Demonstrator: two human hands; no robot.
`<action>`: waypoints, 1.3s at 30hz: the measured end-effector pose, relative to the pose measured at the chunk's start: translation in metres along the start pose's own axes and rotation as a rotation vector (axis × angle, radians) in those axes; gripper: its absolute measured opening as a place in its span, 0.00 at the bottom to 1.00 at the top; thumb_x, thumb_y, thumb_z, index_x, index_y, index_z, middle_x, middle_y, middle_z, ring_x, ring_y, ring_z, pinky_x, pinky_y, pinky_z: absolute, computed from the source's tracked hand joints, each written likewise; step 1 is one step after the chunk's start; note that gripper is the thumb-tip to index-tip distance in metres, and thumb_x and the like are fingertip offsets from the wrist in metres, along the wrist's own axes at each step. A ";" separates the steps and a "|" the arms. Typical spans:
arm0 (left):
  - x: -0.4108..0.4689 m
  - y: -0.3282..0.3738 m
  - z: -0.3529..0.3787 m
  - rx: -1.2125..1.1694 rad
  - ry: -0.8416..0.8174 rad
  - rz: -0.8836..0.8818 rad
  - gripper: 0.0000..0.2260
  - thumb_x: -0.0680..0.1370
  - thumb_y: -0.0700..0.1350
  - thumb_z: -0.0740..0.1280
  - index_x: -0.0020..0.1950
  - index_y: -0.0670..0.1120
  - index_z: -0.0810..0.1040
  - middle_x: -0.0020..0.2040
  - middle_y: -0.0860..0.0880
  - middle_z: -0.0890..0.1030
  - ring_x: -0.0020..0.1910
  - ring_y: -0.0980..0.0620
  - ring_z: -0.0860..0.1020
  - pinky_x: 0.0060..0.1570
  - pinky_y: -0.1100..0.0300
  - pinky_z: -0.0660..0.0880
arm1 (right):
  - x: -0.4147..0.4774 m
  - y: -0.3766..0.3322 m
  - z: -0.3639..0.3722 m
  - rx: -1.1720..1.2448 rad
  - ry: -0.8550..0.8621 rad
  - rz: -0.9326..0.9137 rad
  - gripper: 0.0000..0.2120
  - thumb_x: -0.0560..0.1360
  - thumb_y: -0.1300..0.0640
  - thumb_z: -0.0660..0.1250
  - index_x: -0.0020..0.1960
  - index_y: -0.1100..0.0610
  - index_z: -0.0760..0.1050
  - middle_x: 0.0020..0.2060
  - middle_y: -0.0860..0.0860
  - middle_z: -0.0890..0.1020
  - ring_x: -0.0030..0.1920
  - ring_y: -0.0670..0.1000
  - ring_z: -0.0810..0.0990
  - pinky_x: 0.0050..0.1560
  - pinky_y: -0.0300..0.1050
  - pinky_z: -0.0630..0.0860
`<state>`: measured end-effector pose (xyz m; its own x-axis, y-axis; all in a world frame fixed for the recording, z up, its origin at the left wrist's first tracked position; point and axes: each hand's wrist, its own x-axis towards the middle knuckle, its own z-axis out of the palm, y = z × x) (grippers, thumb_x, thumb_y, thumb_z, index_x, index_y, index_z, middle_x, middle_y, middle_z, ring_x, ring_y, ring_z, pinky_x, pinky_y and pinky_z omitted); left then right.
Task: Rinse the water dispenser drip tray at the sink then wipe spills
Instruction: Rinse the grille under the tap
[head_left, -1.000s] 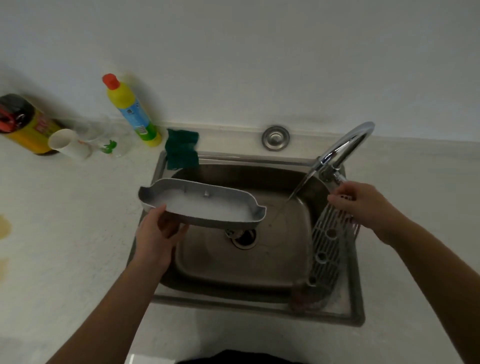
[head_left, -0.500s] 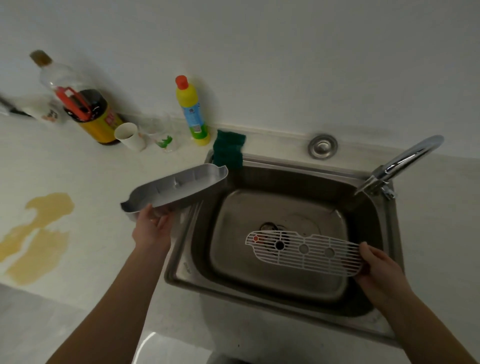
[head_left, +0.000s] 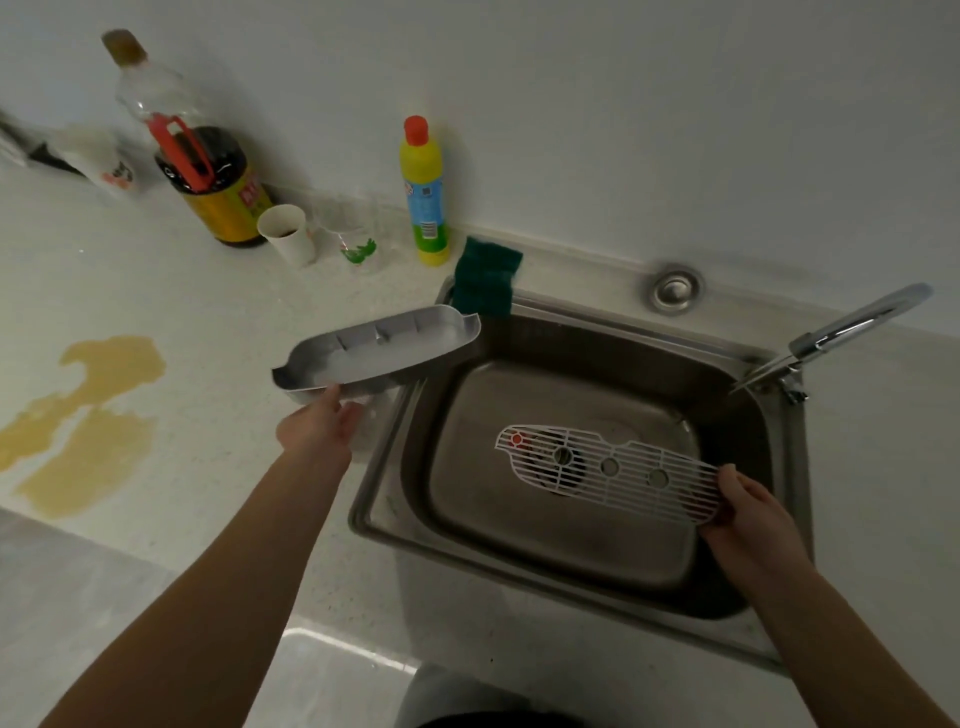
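Drip tray (head_left: 374, 353), grey and shallow, is held tilted in the air over the seam where the pale countertop (head_left: 208, 312) meets the left rim of the steel sink (head_left: 384, 499), its right end reaching over the basin. Whether any water lies in it cannot be told; its inside shows pale, with small ribs along the far wall.

On the counter to the left spreads a yellow-brown spill (head_left: 88, 431) in two patches, well apart from the sink. The basin has a drain (head_left: 563, 465) partly hidden behind a white slotted grille (head_left: 608, 467), which is held nearly flat above the sink floor. A chrome faucet (head_left: 857, 322) stands at the sink's far right corner.

Against the back wall stands a big clear bottle (head_left: 208, 176) about a third full of dark liquid, with a red handle and a yellow label. Near the sink's far left corner is a yellow detergent bottle (head_left: 426, 197) with a red cap, and beside it a green sponge (head_left: 485, 283) hangs over the rim, just beyond the tray's right end. Between the two bottles sit a white paper cup (head_left: 288, 234) and a clear glass (head_left: 353, 234). A round steel cap (head_left: 675, 287) lies behind the sink.

Left hand (head_left: 317, 428) grips the tray's near left edge from below. Right hand (head_left: 748, 514) pinches the grille's right end.
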<state>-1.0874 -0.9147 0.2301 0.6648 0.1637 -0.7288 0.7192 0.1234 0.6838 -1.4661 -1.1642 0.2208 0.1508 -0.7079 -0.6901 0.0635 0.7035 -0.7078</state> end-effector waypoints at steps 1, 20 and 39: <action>-0.003 -0.004 0.000 0.027 -0.020 -0.006 0.11 0.76 0.44 0.77 0.52 0.40 0.80 0.51 0.43 0.84 0.47 0.48 0.86 0.40 0.58 0.84 | 0.000 0.000 -0.001 0.012 0.006 -0.002 0.08 0.84 0.57 0.63 0.48 0.58 0.77 0.42 0.55 0.83 0.42 0.51 0.83 0.36 0.45 0.85; -0.118 -0.151 0.176 0.560 -0.816 0.251 0.08 0.84 0.40 0.66 0.60 0.48 0.80 0.51 0.47 0.87 0.46 0.50 0.88 0.40 0.57 0.84 | 0.058 -0.048 -0.041 0.166 0.263 -0.034 0.09 0.81 0.55 0.69 0.51 0.62 0.81 0.43 0.57 0.88 0.42 0.55 0.89 0.43 0.51 0.84; -0.099 -0.138 0.194 0.347 -0.677 0.304 0.10 0.82 0.45 0.68 0.60 0.57 0.84 0.56 0.53 0.87 0.55 0.53 0.86 0.52 0.55 0.83 | 0.055 -0.090 -0.008 -0.811 0.172 -0.543 0.10 0.84 0.46 0.60 0.46 0.48 0.74 0.36 0.50 0.83 0.34 0.49 0.83 0.35 0.47 0.82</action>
<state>-1.2130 -1.1380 0.2014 0.7389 -0.4988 -0.4530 0.4355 -0.1595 0.8859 -1.4713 -1.2670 0.2453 0.1524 -0.9660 -0.2087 -0.6229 0.0701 -0.7791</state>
